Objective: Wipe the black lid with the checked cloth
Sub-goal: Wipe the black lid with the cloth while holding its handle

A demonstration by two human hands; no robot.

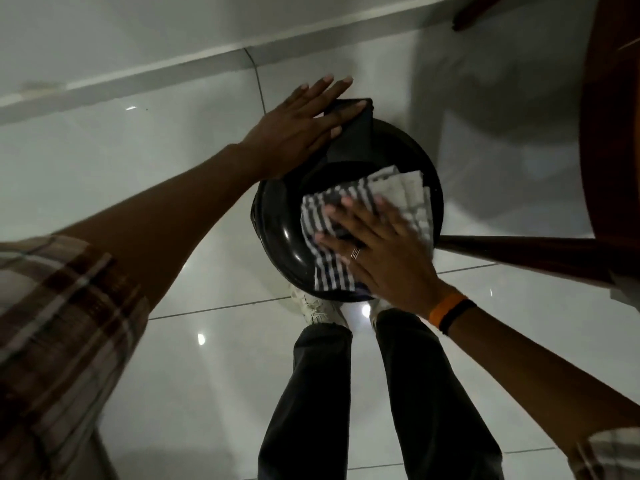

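Observation:
The round black lid (277, 230) sits on a bin right in front of my feet. Its rectangular swing flap (356, 136) is tipped up at the far side. My left hand (298, 129) lies flat against that flap with the fingers stretched out and apart; the thumb is hidden. The checked cloth (408, 199), dark-and-white striped with a pale part, is spread over the right half of the lid. My right hand (384, 251) presses flat on the cloth with fingers splayed, a ring on one finger and an orange and a black band at the wrist.
A dark wooden piece of furniture (609, 133) fills the right edge, and one of its rails (519, 247) reaches the lid's right rim. Glossy white floor tiles (173, 168) surround the bin. A wall skirting (156, 74) runs behind. My legs (311, 393) and white shoes (318, 308) stand below it.

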